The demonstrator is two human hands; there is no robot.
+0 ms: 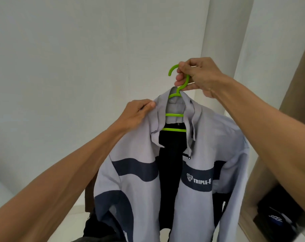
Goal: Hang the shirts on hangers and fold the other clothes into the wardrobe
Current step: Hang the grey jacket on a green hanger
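A light grey shirt point(207, 137) with dark blue bands and a "TRIPLE-F" logo hangs open-fronted on a bright green plastic hanger point(174, 115), held up in front of me. My right hand point(195, 75) grips the hanger's hook from the right. My left hand point(139, 114) pinches the shirt's left collar and shoulder. A dark inner lining or second garment point(171, 168) shows in the open front.
Plain white walls stand behind and to the left. At the right edge runs a brown wardrobe panel point(298, 70), with a lower compartment holding dark folded clothes point(279, 217). Dark clothing point(99, 229) lies low, under the shirt, beside a brown piece of furniture point(89, 198).
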